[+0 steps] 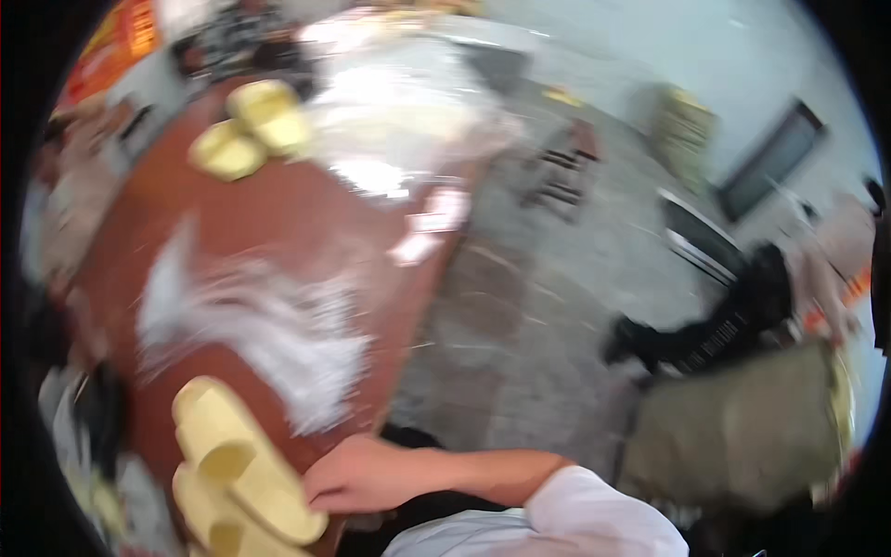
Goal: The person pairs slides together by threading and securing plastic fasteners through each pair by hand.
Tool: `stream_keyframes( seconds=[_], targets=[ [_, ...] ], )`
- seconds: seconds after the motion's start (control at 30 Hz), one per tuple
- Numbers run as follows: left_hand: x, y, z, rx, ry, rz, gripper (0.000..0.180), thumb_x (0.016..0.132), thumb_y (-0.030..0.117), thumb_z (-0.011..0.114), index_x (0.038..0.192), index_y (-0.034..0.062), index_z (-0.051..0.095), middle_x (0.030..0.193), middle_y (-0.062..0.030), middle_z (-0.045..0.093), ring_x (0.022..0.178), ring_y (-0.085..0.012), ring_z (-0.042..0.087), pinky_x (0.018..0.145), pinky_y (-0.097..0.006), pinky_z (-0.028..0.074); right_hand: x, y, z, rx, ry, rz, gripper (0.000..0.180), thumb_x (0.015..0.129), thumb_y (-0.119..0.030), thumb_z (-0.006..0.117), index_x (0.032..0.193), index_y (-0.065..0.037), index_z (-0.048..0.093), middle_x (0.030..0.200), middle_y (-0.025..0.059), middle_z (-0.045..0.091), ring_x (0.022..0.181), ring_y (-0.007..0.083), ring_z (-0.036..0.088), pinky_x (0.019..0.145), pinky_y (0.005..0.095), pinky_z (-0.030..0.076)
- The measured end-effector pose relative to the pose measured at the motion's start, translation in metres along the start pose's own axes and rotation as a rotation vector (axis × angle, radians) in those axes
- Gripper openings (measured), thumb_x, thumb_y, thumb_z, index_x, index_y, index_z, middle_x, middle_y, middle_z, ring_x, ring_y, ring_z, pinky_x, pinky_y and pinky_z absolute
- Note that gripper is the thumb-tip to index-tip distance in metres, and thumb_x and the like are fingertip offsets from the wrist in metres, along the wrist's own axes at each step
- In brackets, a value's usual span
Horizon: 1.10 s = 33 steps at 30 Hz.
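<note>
From the lower edge my right hand (367, 472) reaches left over the reddish-brown table (390, 288). Its fingers are closed at the edge of a pale yellow slipper (255, 464). A matching yellow slipper (209, 511) lies alongside, partly cut off by the lower edge of the view. Beyond them a crumpled clear plastic bag (269, 343), smeared by motion, is spread on the tabletop. At the table's far end sits another pair of yellow slippers (264, 125). My left hand does not show.
Shiny clear plastic packaging (399, 111) is heaped at the far right of the table. A person (733, 316) in black trousers is at the right, beside a large olive sack (733, 422). Another person (88, 186) is along the left side. A second sack (682, 130) stands by the wall.
</note>
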State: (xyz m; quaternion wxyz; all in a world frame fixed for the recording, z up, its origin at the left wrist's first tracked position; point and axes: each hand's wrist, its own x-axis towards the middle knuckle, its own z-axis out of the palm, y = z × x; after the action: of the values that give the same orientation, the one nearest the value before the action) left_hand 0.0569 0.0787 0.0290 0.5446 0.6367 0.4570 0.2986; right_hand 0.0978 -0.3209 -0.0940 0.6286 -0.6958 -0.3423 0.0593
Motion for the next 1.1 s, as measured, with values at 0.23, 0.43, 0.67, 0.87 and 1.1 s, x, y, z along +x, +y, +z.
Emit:
stream_keyframes(
  seconds=[0.23, 0.43, 0.67, 0.87, 1.1],
  targets=[
    [-0.027, -0.051, -0.05, -0.55, -0.471, 0.191, 0.021, 0.108, 0.031, 0.053, 0.098, 0.0126, 0.059, 0.075, 0.0056, 0.051, 0.06, -0.0044, 0.043, 0.05, -0.021, 0.034, -0.028, -0.033, -0.016, -0.074, 0.093, 0.203, 0.01, 0.087, -0.003, 0.076, 0.096, 0.001, 0.075, 0.085, 0.012, 0.074, 0.074, 0.0193, 0.07, 0.068, 0.0296, 0.054],
    [-0.088, -0.109, -0.141, -0.717, -0.421, 0.165, 0.026, 0.11, 0.03, 0.045, 0.101, 0.0085, 0.057, 0.079, 0.0008, 0.055, 0.062, -0.0109, 0.049, 0.053, -0.027, 0.042, -0.02, -0.015, 0.005, 0.04, 0.078, 0.319, 0.009, 0.086, 0.001, 0.075, 0.095, 0.004, 0.075, 0.082, 0.0056, 0.073, 0.073, 0.0089, 0.063, 0.068, 0.0239, 0.05],
    [-0.104, -0.156, -0.155, -0.751, -0.295, 0.172, 0.026, 0.11, 0.03, 0.044, 0.106, 0.0079, 0.057, 0.082, -0.0015, 0.056, 0.063, -0.0125, 0.051, 0.052, -0.028, 0.043, -0.021, -0.016, -0.007, 0.026, 0.035, 0.292, 0.008, 0.085, 0.001, 0.077, 0.093, 0.004, 0.075, 0.077, 0.0021, 0.071, 0.071, 0.0064, 0.061, 0.067, 0.0228, 0.049],
    [-0.077, -0.158, -0.162, -0.796, -0.354, 0.209, 0.031, 0.11, 0.031, 0.044, 0.102, 0.0052, 0.06, 0.081, -0.004, 0.06, 0.065, -0.0138, 0.055, 0.052, -0.029, 0.045, -0.027, -0.022, -0.017, 0.09, 0.076, 0.413, 0.007, 0.085, 0.001, 0.076, 0.092, 0.004, 0.075, 0.073, 0.0032, 0.068, 0.067, 0.0071, 0.059, 0.065, 0.0233, 0.048],
    [-0.123, -0.124, -0.097, -0.329, -1.177, 0.115, 0.03, 0.107, 0.026, 0.054, 0.103, 0.0016, 0.071, 0.085, -0.0031, 0.066, 0.072, -0.0088, 0.058, 0.063, -0.025, 0.046, -0.006, -0.105, 0.065, 0.145, -0.268, -0.282, 0.024, 0.092, -0.021, 0.072, 0.089, 0.003, 0.071, 0.071, 0.0089, 0.065, 0.064, 0.0169, 0.061, 0.055, 0.0235, 0.045]
  ],
)
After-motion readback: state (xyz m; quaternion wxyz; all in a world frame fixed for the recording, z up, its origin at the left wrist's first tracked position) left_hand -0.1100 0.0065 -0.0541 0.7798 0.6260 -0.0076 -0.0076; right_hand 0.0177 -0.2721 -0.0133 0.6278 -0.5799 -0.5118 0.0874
